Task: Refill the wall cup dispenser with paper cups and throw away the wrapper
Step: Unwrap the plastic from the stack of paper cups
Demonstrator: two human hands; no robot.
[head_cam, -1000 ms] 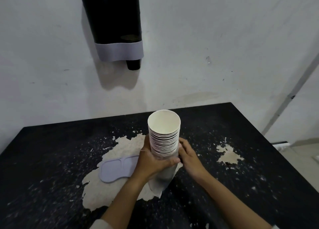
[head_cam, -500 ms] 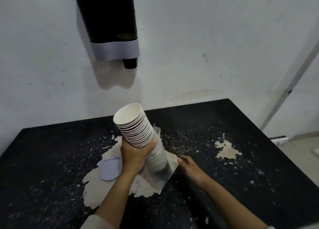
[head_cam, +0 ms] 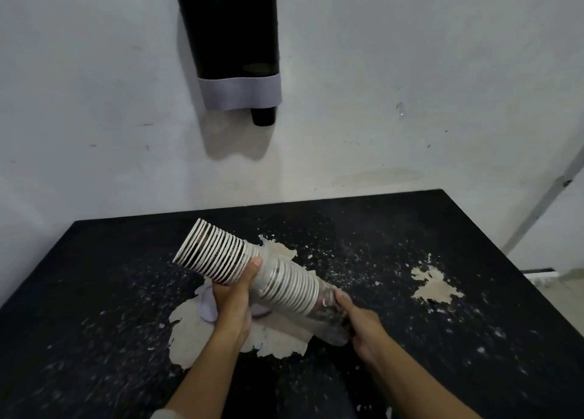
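A stack of white paper cups (head_cam: 218, 257) lies tilted almost flat above the black table (head_cam: 442, 339), its open end pointing up and left. Clear plastic wrapper (head_cam: 328, 314) still covers the lower right half of the stack. My left hand (head_cam: 235, 295) grips the stack at its middle, where the wrapper ends. My right hand (head_cam: 360, 322) pinches the bunched wrapper at the stack's bottom end. The black cup dispenser (head_cam: 230, 39) with a grey band hangs on the wall above, with a dark cup bottom (head_cam: 264, 116) poking out below.
A pale lilac lid (head_cam: 207, 304) lies on the table under my left hand, mostly hidden. The table's black coating has peeled into beige patches (head_cam: 437, 287). The table's right edge drops toward the floor beside a grey wall strip (head_cam: 543, 203).
The stack has gone from upright to nearly horizontal, and more bare cups show outside the wrapper. My right hand moved from the table onto the wrapper's end.
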